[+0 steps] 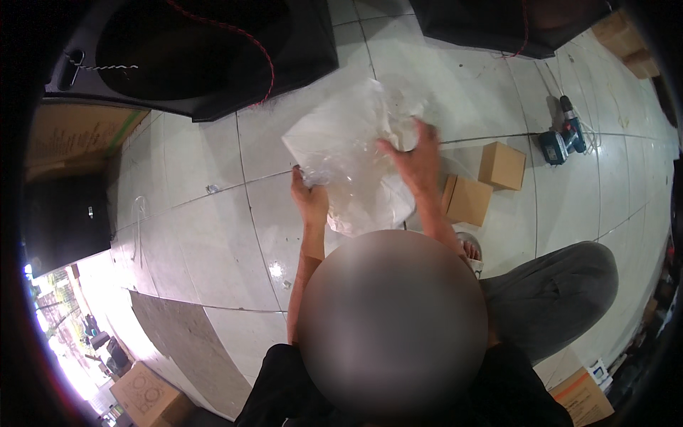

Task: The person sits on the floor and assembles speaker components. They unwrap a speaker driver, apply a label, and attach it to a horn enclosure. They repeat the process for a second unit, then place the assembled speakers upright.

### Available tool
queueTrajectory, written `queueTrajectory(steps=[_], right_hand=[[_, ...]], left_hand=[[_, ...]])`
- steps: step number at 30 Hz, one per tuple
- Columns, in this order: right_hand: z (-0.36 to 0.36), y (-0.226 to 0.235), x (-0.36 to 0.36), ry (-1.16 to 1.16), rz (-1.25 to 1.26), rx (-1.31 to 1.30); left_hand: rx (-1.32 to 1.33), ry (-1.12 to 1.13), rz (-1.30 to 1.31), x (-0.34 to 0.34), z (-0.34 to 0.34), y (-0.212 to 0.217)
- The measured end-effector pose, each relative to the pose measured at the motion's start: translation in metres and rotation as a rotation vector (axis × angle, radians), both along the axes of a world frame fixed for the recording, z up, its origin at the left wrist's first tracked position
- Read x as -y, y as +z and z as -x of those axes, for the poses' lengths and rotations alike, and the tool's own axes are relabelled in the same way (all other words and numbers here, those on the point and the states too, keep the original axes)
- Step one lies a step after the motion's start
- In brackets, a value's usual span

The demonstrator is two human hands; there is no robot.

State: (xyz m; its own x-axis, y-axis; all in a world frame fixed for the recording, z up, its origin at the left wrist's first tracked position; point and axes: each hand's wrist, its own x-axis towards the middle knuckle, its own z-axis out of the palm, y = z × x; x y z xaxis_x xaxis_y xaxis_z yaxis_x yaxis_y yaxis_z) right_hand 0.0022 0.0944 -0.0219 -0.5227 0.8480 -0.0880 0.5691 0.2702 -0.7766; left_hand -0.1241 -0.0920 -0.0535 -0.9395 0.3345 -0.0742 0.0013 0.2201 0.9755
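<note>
A crumpled, translucent white plastic bag is spread over the tiled floor in front of me. My left hand is at its left side, with the thumb and fingers closed on a clear, shiny fold. At the right side, my right hand is held over the plastic, slightly blurred, with its thumb and fingers apart. Two small brown cardboard boxes stand just right of my right forearm: a nearer box and a farther box. Whether anything is inside the bag, I cannot tell.
A blue-black cordless drill lies to the right on the floor. Large black cabinets with loose red wires stand far left and far right. My bent grey-clad knee is at right. A cardboard box sits lower left.
</note>
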Motion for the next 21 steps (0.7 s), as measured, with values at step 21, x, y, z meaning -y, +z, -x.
queueTrajectory(steps=[21], right_hand=[[0.000,-0.021,0.013,0.049,0.494,-0.086]], left_hand=[[0.615,-0.306,-0.332,-0.008,-0.043,-0.010]])
